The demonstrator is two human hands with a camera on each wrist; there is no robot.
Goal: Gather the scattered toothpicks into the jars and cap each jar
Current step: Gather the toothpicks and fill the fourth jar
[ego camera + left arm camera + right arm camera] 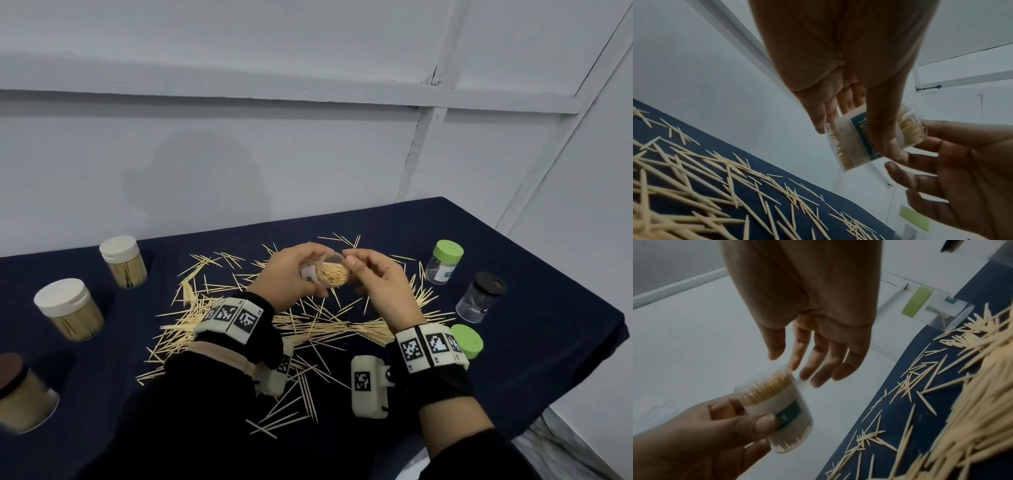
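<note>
My left hand grips a clear uncapped jar packed with toothpicks and holds it tilted above the pile, mouth toward my right hand. In the left wrist view the thumb of my left hand crosses the label of the jar. My right hand hangs with relaxed, nearly straight fingers, its index fingertip at the rim of the jar, holding nothing. Scattered toothpicks cover the dark blue cloth beneath both hands. A loose green lid lies by my right wrist.
Two white-capped jars and a brown-capped jar, all full, stand at the left. A green-capped jar and a black-capped jar, nearly empty, stand at the right, near the table's right edge. A wall stands behind.
</note>
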